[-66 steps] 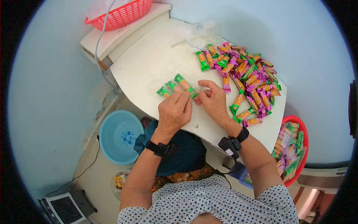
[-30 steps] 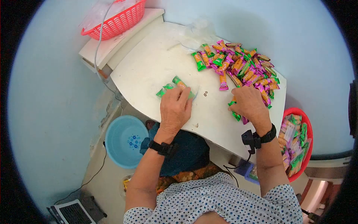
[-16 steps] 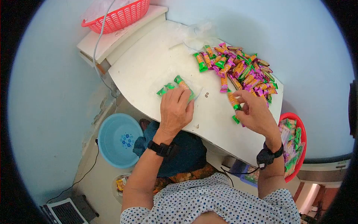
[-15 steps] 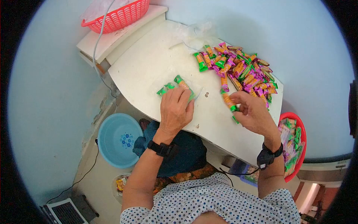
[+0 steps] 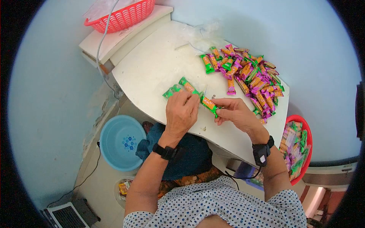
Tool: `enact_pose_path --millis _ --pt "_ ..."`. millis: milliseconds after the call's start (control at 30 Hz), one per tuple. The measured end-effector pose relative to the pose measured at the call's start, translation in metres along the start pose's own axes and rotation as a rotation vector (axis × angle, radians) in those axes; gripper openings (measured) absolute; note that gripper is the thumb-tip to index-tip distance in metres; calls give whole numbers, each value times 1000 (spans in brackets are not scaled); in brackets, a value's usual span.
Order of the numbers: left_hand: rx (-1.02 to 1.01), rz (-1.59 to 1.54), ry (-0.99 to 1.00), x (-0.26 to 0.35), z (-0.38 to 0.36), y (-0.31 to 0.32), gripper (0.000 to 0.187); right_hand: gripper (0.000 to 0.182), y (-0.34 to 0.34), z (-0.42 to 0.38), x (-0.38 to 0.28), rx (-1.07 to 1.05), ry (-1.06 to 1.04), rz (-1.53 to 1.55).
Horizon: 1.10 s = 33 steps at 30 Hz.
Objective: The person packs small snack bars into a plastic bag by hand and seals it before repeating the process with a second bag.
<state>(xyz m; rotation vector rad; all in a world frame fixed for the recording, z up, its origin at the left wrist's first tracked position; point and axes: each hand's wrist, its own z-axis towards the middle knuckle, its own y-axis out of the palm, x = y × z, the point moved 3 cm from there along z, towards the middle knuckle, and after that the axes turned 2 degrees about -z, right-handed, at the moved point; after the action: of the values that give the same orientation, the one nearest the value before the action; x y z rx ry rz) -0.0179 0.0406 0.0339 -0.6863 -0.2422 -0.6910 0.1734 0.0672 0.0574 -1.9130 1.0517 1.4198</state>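
Note:
My left hand (image 5: 180, 116) has its fingers curled over a clear plastic bag (image 5: 175, 89) that holds several green-ended snack packets. One of them, a green and orange packet (image 5: 189, 86), lies slanted at its fingertips. Just to the right, my right hand (image 5: 236, 114) pinches the lower end of a single green and orange packet (image 5: 210, 104), whose upper end meets the fingers of my left hand. Beyond my right hand, a pile of purple and green wrapped snacks (image 5: 251, 74) is spread on the white table (image 5: 148, 72).
Clear plastic bags (image 5: 203, 36) lie at the table's back edge. A red basket (image 5: 125, 17) rests on a shelf at the upper left. A blue basin (image 5: 114, 142) stands on the floor. A red basket of filled packs (image 5: 308, 146) is beside the table's right end.
My right hand has moved left from the pile's near edge, bringing one packet to my left hand. My left hand has barely moved.

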Motion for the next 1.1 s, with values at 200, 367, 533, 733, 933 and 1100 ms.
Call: enact_pose_path --millis 200,367,533,733,933,1100 --pt "-1 -51 2 -1 1 -2 11 36 -1 19 9 59 -56 80" --pt "-38 -62 7 -2 0 0 14 42 4 33 14 223 -96 88" --pt "-31 -78 -33 -3 2 1 18 53 17 39 9 302 -184 62" --pt "-36 -74 -24 -4 1 1 20 68 11 36 10 148 -85 81" --pt "-79 -78 41 -2 3 -1 20 66 0 49 1 72 -80 91" --pt "-83 -88 71 0 5 -1 21 49 2 62 7 86 -92 107"
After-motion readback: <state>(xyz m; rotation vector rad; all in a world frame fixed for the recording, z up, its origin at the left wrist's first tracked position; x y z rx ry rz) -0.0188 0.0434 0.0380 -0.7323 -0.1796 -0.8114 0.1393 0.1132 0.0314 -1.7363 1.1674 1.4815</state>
